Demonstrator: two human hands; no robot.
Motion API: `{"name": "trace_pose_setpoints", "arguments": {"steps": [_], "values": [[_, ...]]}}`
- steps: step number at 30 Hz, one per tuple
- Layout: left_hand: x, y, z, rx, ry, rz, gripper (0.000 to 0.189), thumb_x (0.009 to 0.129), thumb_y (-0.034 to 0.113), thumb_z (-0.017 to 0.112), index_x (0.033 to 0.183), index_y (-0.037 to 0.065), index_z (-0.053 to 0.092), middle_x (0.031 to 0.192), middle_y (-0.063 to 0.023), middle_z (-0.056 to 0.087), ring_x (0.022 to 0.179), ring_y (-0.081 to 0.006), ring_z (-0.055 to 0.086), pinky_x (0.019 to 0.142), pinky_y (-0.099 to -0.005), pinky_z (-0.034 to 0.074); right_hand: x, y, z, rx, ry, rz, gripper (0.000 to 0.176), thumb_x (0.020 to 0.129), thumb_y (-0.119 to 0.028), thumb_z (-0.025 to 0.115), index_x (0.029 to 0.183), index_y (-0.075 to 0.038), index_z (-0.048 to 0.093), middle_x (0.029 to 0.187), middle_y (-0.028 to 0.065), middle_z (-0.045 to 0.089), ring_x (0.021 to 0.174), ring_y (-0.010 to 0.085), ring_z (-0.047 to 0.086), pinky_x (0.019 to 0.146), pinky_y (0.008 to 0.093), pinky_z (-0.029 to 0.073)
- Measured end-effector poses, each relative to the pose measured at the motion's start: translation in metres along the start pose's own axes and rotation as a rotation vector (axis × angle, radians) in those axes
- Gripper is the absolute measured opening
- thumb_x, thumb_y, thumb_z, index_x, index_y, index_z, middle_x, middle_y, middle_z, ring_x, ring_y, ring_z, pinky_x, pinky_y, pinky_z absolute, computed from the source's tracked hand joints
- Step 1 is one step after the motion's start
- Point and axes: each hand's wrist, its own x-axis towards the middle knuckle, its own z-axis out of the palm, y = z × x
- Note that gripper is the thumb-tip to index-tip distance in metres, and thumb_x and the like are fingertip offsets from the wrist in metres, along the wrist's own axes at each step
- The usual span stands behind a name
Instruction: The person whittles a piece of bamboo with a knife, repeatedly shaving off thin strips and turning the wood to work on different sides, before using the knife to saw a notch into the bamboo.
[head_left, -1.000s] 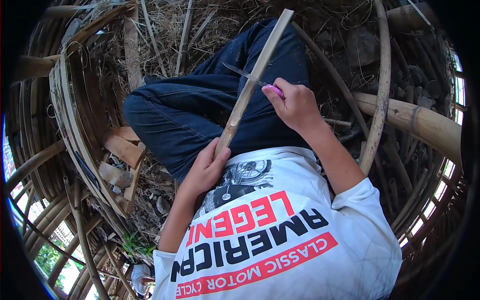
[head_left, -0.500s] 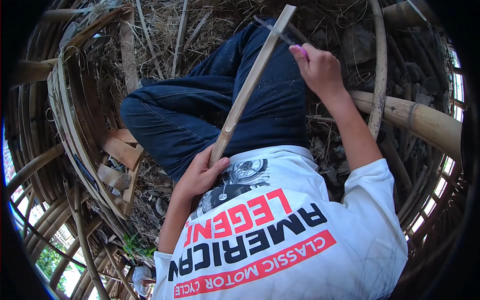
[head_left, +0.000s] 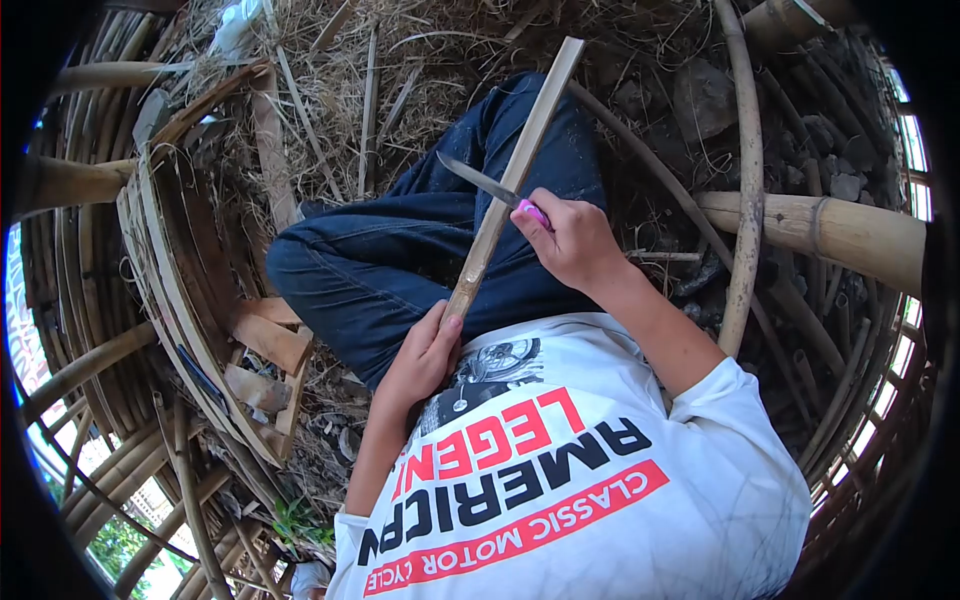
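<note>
A long, pale bamboo strip (head_left: 510, 172) slants up and away from my lap over my crossed legs in dark jeans (head_left: 350, 255). Its near end is gripped in my left hand (head_left: 424, 352), close to my waist, with the fingers wrapped round it. My right hand (head_left: 578, 240) is closed on the pink handle of a knife (head_left: 482, 181). The knife's blade crosses the strip about midway along its length and points to the upper left.
Split bamboo strips (head_left: 165, 290) and wood offcuts (head_left: 268, 340) lie to my left. A thick bamboo pole (head_left: 850, 238) and a thinner upright pole (head_left: 748, 180) are at my right. Dry straw (head_left: 440, 70) and stones (head_left: 705, 98) cover the ground ahead.
My right hand and the knife have moved down the strip toward me, from near its far end to about its middle. My left hand keeps its hold on the near end.
</note>
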Motion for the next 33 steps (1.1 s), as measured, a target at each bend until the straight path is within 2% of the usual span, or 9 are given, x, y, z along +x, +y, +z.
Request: {"name": "trace_pose_setpoints", "arguments": {"steps": [11,14,16,17,19,22,28,29,33], "values": [[0.003,-0.012,0.004,0.159,0.048,-0.03,0.03,0.099,0.029,0.05,0.087,0.001,0.052,0.062,0.0035,0.045,0.053,-0.0067,0.038,0.048,-0.0247,0.032,-0.012,0.014,0.006,-0.224,-0.152,0.123,0.046,0.094,-0.043,0.051,0.075,-0.004,0.065,0.061,0.0197,0.063,0.059,0.037,0.065,0.053,0.0441,0.053],[0.002,-0.012,0.005,0.191,0.11,-0.053,0.031,0.097,0.029,0.055,0.086,-0.001,0.052,0.059,-0.0009,0.048,0.053,-0.0078,0.037,0.048,-0.0262,0.032,-0.017,0.019,0.009,-0.251,-0.158,0.131,0.046,0.094,-0.044,0.051,0.074,-0.004,0.066,0.061,0.0189,0.063,0.059,0.0358,0.065,0.053,0.0433,0.053],[-0.002,-0.001,0.009,0.493,0.221,0.056,0.032,0.094,0.029,0.058,0.085,-0.002,0.052,0.059,-0.0131,0.055,0.05,-0.0188,0.05,0.049,-0.0345,0.039,-0.018,0.021,0.012,-0.25,-0.158,0.135,0.046,0.094,-0.044,0.051,0.074,-0.004,0.066,0.061,0.0189,0.063,0.058,0.0356,0.065,0.052,0.0431,0.053],[-0.003,0.0,0.011,0.492,0.219,0.053,0.032,0.094,0.029,0.058,0.085,-0.002,0.052,0.059,-0.0131,0.055,0.05,-0.0188,0.05,0.049,-0.0345,0.039,-0.018,0.022,0.012,-0.252,-0.156,0.131,0.046,0.094,-0.043,0.052,0.073,-0.005,0.066,0.061,0.0188,0.063,0.058,0.0355,0.065,0.052,0.0428,0.053],[-0.003,0.001,0.014,0.645,0.247,0.073,0.035,0.093,0.03,0.058,0.085,-0.003,0.05,0.065,-0.0259,0.058,0.058,-0.0382,0.06,0.054,-0.0441,0.044,-0.018,0.022,0.012,-0.243,-0.159,0.137,0.046,0.094,-0.044,0.052,0.073,-0.005,0.066,0.061,0.0186,0.063,0.058,0.0355,0.065,0.052,0.0427,0.052],[-0.004,0.011,0.016,0.651,0.204,0.017,0.037,0.094,0.031,0.055,0.085,-0.004,0.046,0.069,-0.0302,0.059,0.071,-0.0487,0.059,0.06,-0.0504,0.044,-0.016,0.022,0.012,-0.222,-0.158,0.133,0.047,0.094,-0.044,0.052,0.073,-0.005,0.065,0.06,0.0185,0.062,0.058,0.0355,0.065,0.053,0.0427,0.052],[-0.001,0.022,0.002,0.611,0.09,-0.102,0.038,0.096,0.034,0.051,0.087,-0.003,0.044,0.073,-0.0307,0.058,0.071,-0.0473,0.058,0.062,-0.0468,0.044,-0.014,0.015,0.008,-0.168,-0.169,0.154,0.05,0.094,-0.045,0.05,0.072,-0.004,0.065,0.062,0.0191,0.063,0.06,0.0361,0.065,0.054,0.043,0.053],[-0.002,0.022,0.0,0.58,0.07,-0.125,0.037,0.098,0.033,0.048,0.089,-0.002,0.044,0.068,-0.022,0.052,0.062,-0.0229,0.045,0.062,-0.038,0.042,-0.015,0.014,0.007,-0.15,-0.162,0.166,0.051,0.095,-0.046,0.05,0.071,-0.003,0.065,0.062,0.0194,0.063,0.06,0.0362,0.065,0.054,0.0428,0.053],[-0.008,0.026,0.005,0.499,0.021,-0.169,0.037,0.099,0.035,0.046,0.092,-0.002,0.046,0.071,-0.0204,0.054,0.065,-0.0217,0.047,0.065,-0.0375,0.042,-0.018,0.009,-0.001,-0.171,-0.207,0.197,0.051,0.095,-0.046,0.05,0.072,-0.003,0.065,0.063,0.0197,0.064,0.061,0.0361,0.065,0.055,0.0428,0.054]]}}
